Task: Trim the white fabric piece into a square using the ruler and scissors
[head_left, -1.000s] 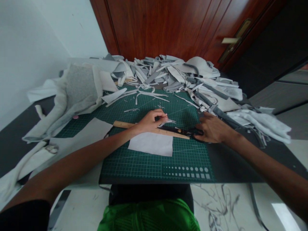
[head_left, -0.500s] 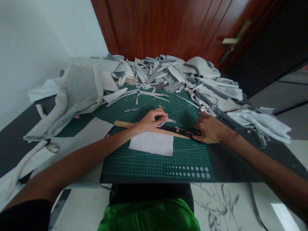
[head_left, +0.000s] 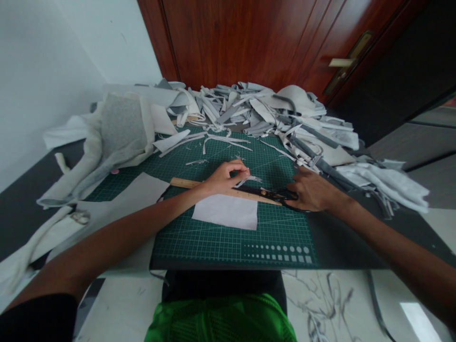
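Note:
My right hand (head_left: 309, 191) is closed round the handles of black scissors (head_left: 272, 194), whose blades point left over a wooden ruler (head_left: 185, 183). Thumb and fingers of my left hand (head_left: 230, 175) pinch thin white fabric strips (head_left: 252, 179), their loose ends sticking out to the right. The scissor tips lie close by the left hand and are partly hidden. Just below the ruler, a white fabric piece (head_left: 226, 211) lies flat on the green cutting mat (head_left: 213, 247).
Scraps of grey and white fabric (head_left: 235, 107) are heaped along the back, by a wooden door. At left lie a folded grey-white cloth (head_left: 121, 123) and a larger white sheet (head_left: 124, 202). Thin offcuts (head_left: 228, 138) cross the mat's far part. More strips litter the floor.
Both hands, the scissors and the strips hold almost the same place. Only the camera's view has shifted very slightly.

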`<state>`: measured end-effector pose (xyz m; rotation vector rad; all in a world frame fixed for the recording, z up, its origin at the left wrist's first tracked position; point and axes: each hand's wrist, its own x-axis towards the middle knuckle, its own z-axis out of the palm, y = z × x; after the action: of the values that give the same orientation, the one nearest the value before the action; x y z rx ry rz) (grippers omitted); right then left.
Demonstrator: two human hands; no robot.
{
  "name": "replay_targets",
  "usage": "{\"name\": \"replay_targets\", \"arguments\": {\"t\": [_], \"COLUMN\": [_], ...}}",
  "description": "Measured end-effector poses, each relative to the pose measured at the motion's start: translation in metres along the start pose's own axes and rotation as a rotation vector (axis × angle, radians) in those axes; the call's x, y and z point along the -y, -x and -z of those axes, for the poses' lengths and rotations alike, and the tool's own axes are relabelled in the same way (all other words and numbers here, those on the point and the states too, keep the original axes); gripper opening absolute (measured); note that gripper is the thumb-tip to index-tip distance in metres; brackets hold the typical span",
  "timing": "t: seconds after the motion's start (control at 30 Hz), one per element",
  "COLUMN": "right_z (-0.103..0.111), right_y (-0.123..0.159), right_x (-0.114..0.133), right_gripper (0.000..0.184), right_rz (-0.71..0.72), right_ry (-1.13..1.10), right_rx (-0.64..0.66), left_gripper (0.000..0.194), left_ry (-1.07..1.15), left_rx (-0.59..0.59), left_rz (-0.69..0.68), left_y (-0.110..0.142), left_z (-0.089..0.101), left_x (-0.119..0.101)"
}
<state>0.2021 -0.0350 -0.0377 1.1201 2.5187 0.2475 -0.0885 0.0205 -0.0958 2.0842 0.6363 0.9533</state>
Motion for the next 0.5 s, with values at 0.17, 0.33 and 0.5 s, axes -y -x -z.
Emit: {"name": "replay_targets", "arguments": {"t": [0.17,0.33,0.5], "right_z": [-0.0018,-0.006,-0.0084], "right_y": [0.0003,0.0003,0.0004], "right_x": [-0.0013,-0.004,-0.006], "right_gripper": [0.045,0.047,0.048], "right_rz": [0.006,0.015,0.012], "right_ry": [0.01,0.021,0.028], "right_rx": [-0.027,-0.037,-0.055], "left_gripper": [0.031,0.03,0.032], "left_ry": [0.008,0.017,0.032], "left_rx": [-0.004,-0.006,-0.014], "left_rz": [0.001,0.011,0.016], "left_y": [0.0004,0.0005,0.0007], "left_z": [0.0006,0.0015,0.002], "left_x": [0.0002,0.0004,0.0027]}}
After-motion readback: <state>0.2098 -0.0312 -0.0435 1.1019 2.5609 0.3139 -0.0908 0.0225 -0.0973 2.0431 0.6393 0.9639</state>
